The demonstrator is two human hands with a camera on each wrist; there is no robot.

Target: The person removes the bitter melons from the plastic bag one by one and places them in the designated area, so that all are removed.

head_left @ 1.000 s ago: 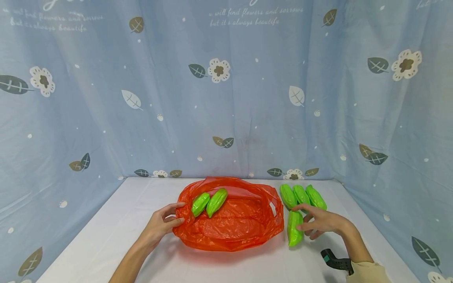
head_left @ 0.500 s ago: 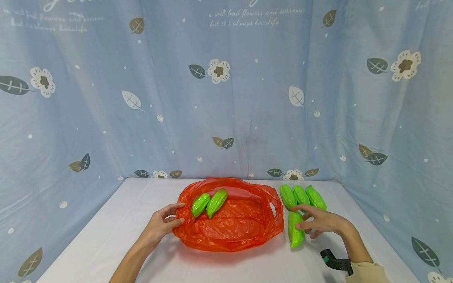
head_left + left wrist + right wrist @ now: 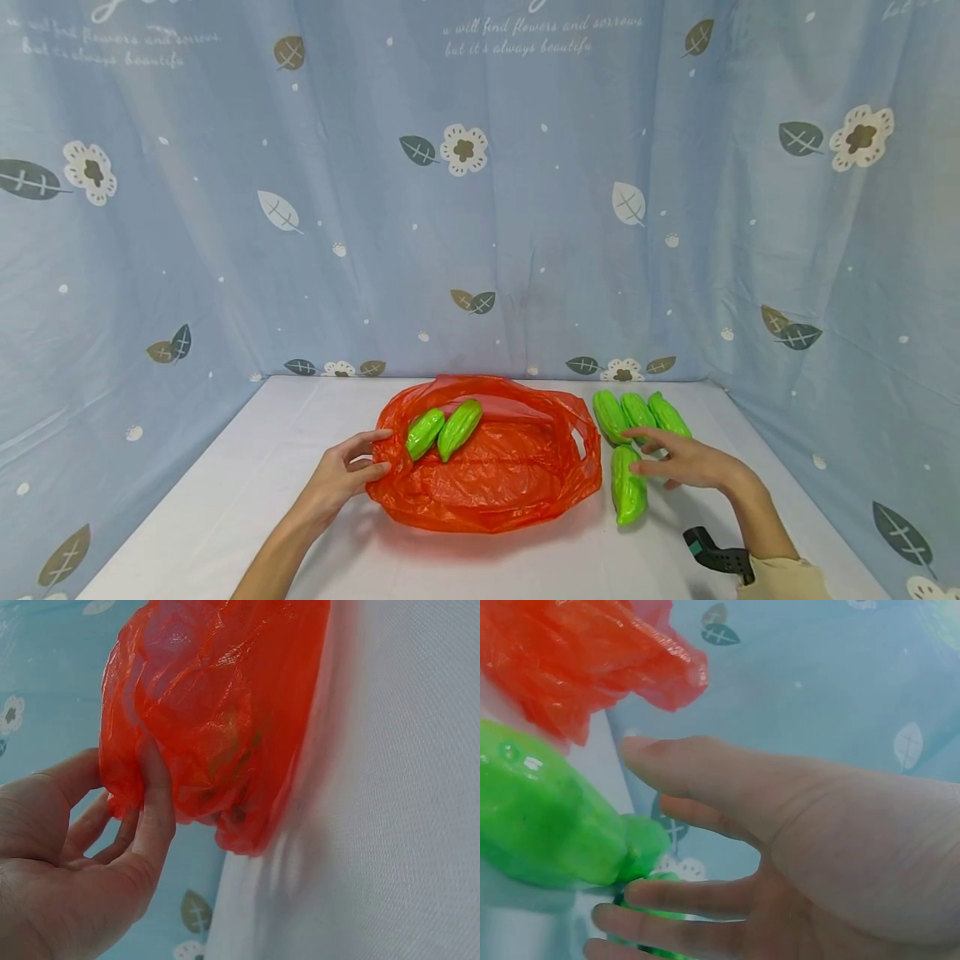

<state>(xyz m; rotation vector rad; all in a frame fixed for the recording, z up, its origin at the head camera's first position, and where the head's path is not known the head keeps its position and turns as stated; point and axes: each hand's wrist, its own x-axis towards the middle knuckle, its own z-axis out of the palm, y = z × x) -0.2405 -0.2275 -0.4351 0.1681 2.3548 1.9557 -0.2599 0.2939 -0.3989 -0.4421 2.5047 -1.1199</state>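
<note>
My left hand (image 3: 343,475) pinches the left rim of a red plastic bag (image 3: 487,492), thumb and fingers on either side of the thin film in the left wrist view. The bag's mouth is spread wide, and two shiny green bitter melons (image 3: 460,430) lie inside at its left. On the right, my right hand (image 3: 686,458) hovers beside a single bitter melon (image 3: 628,492) with its fingers spread and loose. The right wrist view shows a gap between the thumb and that bitter melon (image 3: 544,814); nothing is in the hand.
Behind the right hand, three more bitter melons (image 3: 637,412) lie side by side near the back of the white table (image 3: 225,508). A blue patterned curtain (image 3: 480,208) encloses the back and sides. The bag's handle hole faces the melons.
My right hand has drawn slightly right and away from the nearest bitter melon, which has shifted and turned a little. The left hand and the bag have stayed still.
</note>
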